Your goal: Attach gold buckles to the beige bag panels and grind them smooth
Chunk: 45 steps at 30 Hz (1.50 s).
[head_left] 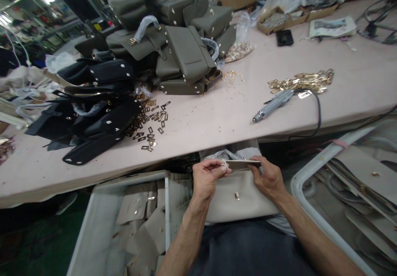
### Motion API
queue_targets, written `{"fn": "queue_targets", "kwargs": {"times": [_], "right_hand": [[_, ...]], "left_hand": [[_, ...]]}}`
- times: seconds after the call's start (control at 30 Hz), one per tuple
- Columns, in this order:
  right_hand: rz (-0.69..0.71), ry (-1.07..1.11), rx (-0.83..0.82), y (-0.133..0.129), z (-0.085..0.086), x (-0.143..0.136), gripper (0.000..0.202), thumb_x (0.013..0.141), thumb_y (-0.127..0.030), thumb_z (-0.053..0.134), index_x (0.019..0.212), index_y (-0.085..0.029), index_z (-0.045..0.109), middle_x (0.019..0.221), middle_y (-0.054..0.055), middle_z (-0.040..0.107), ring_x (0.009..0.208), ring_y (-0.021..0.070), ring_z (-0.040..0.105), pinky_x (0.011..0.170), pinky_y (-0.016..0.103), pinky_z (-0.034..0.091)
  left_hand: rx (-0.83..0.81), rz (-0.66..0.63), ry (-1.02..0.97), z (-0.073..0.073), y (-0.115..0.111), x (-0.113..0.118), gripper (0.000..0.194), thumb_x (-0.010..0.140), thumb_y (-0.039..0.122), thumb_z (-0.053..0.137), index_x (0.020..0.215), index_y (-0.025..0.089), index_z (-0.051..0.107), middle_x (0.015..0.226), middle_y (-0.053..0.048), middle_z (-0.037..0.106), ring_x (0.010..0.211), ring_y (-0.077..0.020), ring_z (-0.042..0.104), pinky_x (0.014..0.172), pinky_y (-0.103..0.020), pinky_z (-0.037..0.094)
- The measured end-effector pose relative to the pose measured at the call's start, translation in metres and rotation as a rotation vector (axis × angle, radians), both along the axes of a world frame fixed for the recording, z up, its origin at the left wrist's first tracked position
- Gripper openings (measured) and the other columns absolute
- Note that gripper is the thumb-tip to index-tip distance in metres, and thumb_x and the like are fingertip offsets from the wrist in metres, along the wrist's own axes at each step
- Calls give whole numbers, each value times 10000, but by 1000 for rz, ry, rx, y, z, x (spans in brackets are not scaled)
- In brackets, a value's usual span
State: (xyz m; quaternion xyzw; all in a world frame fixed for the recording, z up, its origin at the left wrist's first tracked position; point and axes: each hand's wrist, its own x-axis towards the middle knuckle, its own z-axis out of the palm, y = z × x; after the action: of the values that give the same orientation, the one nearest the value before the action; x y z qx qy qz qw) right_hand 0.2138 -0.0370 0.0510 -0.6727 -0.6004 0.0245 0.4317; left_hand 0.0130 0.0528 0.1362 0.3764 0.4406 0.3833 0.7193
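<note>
Two bare hands, both closed in a pinch. Left hand (207, 177): thumb and fingers drawn together at the left end of one thin, flat, pale taupe panel (240, 165); a small whitish bit shows at the fingertips, too small to identify. Right hand (269, 177): thumb below, fingers above, gripping the panel's right end. Panel location: level, edge-on, just above one smooth pale beige handbag (223, 195) with a small gold-coloured metal fitting (237, 196), lying at the person's lap; whether panel and bag are joined cannot be told.

One white-rimmed plastic crate (167, 210), left of the lap, containing pale taupe bags (133, 203). One rounded, white-rimmed bin (305, 201), right, containing similar pieces.

One long table (198, 123) with a pale pinkish covering, bearing: a heap of dark olive handbags (186, 55); several black handbags (102, 113), front left; scattered small rectangular metal frames (150, 129), beside the black bags; one pile of gold-coloured metal fittings (299, 81); one grey corded power screwdriver (274, 104), just in front of that pile.
</note>
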Motion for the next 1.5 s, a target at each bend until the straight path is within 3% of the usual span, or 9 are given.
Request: {"fn": "queue_targets", "kwargs": {"times": [0.17,0.3,0.4,0.67,0.93,1.07,1.27,1.43,1.5], "right_hand": [[-4,23,-4,0,-4,1,147,984,-257,594,1115,-199,628,986,84,743,880,243,739,821,350,578],[-5,25,18,-2,-4,1,135,977,-232,599,1105,-204,630,984,80,740,889,236,737,810,334,575],[3,57,29,-2,-4,1,133,972,-217,597,1101,-206,629,975,71,735,891,230,734,813,332,572],[37,140,15,0,8,-3,115,995,-199,553,1093,-215,611,965,65,717,900,217,716,815,331,563],[7,133,12,8,3,-3,96,975,-171,534,1043,-216,584,880,47,666,811,211,671,756,319,522],[35,198,7,4,5,-1,85,981,-190,546,1040,-223,597,892,42,688,831,215,690,771,319,524],[32,177,29,5,3,0,93,960,-229,628,1052,-223,638,945,48,719,863,222,709,792,315,537],[59,173,42,4,7,-4,80,967,-224,615,1041,-222,645,929,46,718,841,212,708,792,312,544],[61,164,48,4,9,-4,76,968,-221,616,1038,-221,645,928,43,720,843,209,709,797,309,546]], "left_hand": [[272,53,247,10,-9,-5,172,698,279,900,786,164,807,785,-77,779,714,-246,755,725,-357,632],[670,498,561,28,2,-34,117,850,297,783,926,209,800,1003,-75,774,951,-248,740,910,-385,608],[725,725,729,34,20,-58,379,832,309,799,1187,190,739,1145,-110,741,996,-239,730,847,-355,622],[169,3,330,13,17,-25,592,828,648,728,1062,106,760,716,-94,746,489,-184,660,453,-268,535],[321,95,594,-21,26,-21,529,648,550,852,983,143,814,734,-83,783,627,-277,756,606,-349,640],[407,248,621,-15,6,-26,479,764,464,785,1123,147,778,783,-71,787,652,-234,753,644,-327,640],[402,45,616,-22,-16,-19,199,799,307,734,909,157,804,807,-85,786,625,-193,728,616,-281,606],[161,35,448,-29,-19,-13,405,889,488,646,896,106,781,741,-119,773,549,-200,705,514,-280,556],[219,37,595,-25,-17,-10,445,921,503,595,840,110,788,702,-125,761,550,-216,703,517,-289,530]]}}
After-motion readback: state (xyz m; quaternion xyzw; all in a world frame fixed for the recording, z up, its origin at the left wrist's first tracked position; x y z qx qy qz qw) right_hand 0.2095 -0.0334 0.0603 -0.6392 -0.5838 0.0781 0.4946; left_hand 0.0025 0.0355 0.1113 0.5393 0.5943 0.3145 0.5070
